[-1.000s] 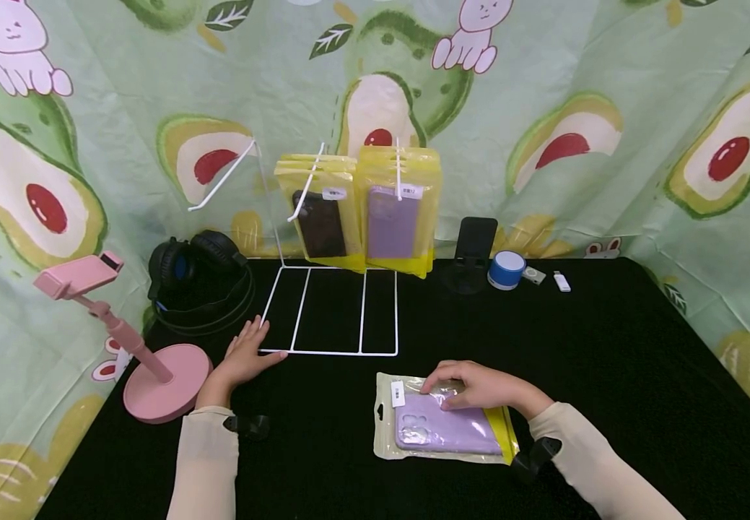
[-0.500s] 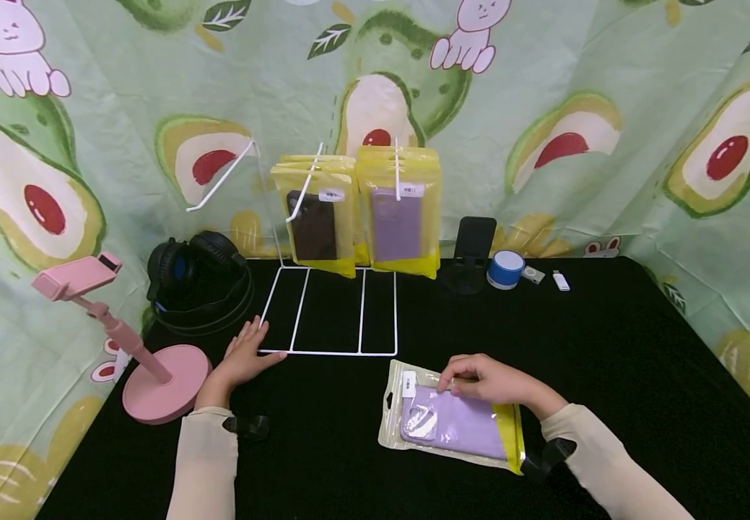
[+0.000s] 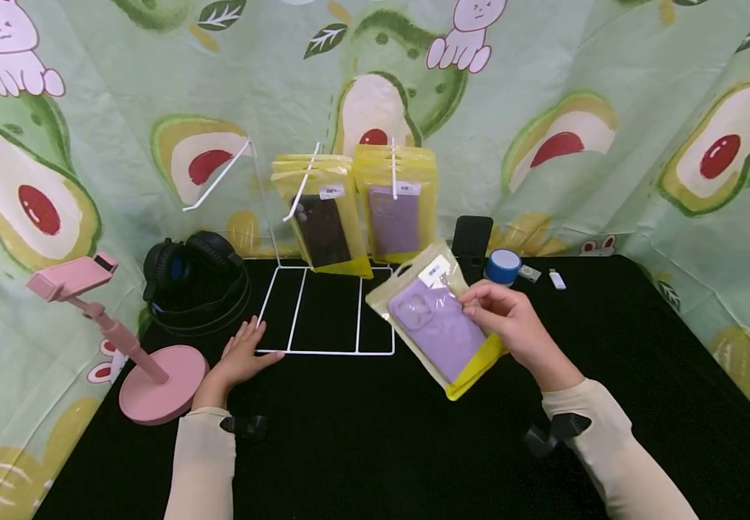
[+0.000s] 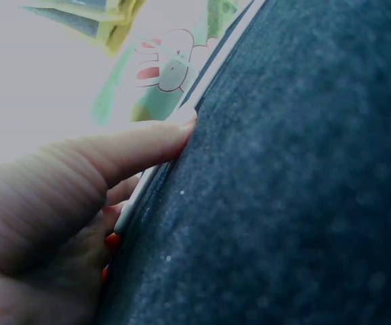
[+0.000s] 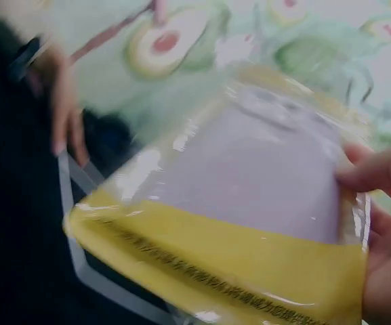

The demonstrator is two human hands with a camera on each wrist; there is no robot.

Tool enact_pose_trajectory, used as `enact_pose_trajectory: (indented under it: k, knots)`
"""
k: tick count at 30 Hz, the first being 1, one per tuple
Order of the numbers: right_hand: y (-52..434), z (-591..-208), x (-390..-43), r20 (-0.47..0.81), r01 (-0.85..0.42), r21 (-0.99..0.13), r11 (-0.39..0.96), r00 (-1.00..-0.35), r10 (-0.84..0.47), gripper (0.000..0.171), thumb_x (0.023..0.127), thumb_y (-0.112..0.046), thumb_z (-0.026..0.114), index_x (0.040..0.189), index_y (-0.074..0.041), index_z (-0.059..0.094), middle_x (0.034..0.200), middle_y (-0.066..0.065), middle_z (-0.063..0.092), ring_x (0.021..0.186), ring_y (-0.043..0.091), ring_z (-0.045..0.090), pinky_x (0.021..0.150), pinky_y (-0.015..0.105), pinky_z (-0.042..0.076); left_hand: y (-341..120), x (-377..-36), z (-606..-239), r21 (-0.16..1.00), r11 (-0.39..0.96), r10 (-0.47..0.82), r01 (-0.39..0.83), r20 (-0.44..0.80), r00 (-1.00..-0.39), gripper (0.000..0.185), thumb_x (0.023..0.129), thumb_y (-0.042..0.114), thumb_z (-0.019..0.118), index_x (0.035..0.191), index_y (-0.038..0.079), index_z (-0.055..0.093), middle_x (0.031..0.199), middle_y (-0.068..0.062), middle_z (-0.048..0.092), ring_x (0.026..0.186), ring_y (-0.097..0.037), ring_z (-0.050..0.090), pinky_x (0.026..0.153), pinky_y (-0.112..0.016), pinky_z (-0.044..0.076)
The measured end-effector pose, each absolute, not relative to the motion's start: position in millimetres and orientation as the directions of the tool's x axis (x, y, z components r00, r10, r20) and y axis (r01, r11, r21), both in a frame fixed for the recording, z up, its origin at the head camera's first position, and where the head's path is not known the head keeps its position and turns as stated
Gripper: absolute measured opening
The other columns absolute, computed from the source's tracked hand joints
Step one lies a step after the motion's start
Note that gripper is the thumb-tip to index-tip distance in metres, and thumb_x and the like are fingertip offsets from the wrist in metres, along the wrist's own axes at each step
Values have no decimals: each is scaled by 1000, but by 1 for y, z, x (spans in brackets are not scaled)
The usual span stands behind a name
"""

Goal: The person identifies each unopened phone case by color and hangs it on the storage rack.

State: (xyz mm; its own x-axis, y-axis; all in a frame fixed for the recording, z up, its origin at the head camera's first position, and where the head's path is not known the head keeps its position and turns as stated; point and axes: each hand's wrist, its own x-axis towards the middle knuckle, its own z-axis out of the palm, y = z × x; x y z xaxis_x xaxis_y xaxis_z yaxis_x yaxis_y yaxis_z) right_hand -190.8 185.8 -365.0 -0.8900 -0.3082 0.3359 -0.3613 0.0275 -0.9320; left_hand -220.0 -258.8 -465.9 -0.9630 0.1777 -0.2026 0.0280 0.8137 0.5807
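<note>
— Avocado-print cloth (image 3: 608, 87) hangs behind and beside a black table (image 3: 641, 361). What's the right hand (image 3: 511, 328) doing?

— It pinches a pouch (image 3: 436, 321) by its right edge, thumb in front and fingers curled behind, holding it tilted in the air above the table's middle. A lilac case shows through the clear front (the yellow strip is at the bottom).

— And the left hand (image 3: 241, 359)?

— Flat on the table, fingers straight and spread, the tips touching the front left corner of the wire rack (image 3: 325, 310). The left wrist view shows a finger (image 4: 141, 152) lying against the white wire.

— What hangs on the rack?

— Two bunches of yellow pouches (image 3: 362, 206) on its hooks, one with a dark case, one with a lilac case, near the table's back edge.

— Anything else?

— Headphones (image 3: 193, 278) by the back left corner, a pink stand (image 3: 121, 339) at the left edge, and a black phone holder (image 3: 472, 238), a blue speaker (image 3: 503, 266) and a white stick (image 3: 557, 279) along the back edge.
</note>
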Motion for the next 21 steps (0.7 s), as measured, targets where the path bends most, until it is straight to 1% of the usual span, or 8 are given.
enact_pose_trajectory:
  k: [4,6,8,12,17,21]
  knots:
    - [167,-337,-190,441,-427,-896,-123,-889,-125,27,89,9,56,91,-15,68,90,-1,62,74,11,54,66,21,46,-259,-219,-464,586,810,179,29,-201,-963,84,92,40,57,147,-8,16,154,-28,-2,141,-42,-7,111,-57,-6]
    - [156,-325,-190,469,-453,-878,-157,-880,-80,25,88,7,58,90,-15,69,88,0,61,72,12,53,66,22,45,-260,-219,-464,584,811,179,28,-201,-963,84,92,41,57,147,-8,16,154,-28,-2,141,-42,-7,111,-57,-6]
    - [146,-316,-191,479,-465,-870,-163,-875,-62,21,88,5,60,89,-15,68,87,1,61,72,13,52,66,23,44,-260,-219,-464,582,813,176,25,-204,-963,84,92,41,57,147,-8,16,154,-28,-2,141,-42,-8,111,-57,-6]
    - [131,-311,-194,445,-436,-887,-153,-895,-28,20,88,3,62,88,-16,68,83,0,60,71,13,50,65,23,42,-260,-219,-465,582,812,178,28,-202,-963,84,92,41,57,147,-8,16,154,-28,-2,141,-42,-7,111,-57,-6]
    - [125,-318,-201,362,-365,-920,-143,-931,49,27,87,7,59,84,-19,67,77,-3,58,70,12,46,64,21,41,-259,-219,-464,589,807,187,39,-193,-963,84,92,40,58,147,-8,17,154,-28,-1,141,-43,-7,111,-57,-6]
    - [124,-325,-209,339,-347,-923,-164,-938,72,27,87,7,59,84,-18,66,80,-2,58,71,12,48,66,21,42,-259,-219,-464,586,809,184,37,-194,-964,84,92,40,58,147,-9,17,154,-28,-1,141,-43,-7,111,-58,-5]
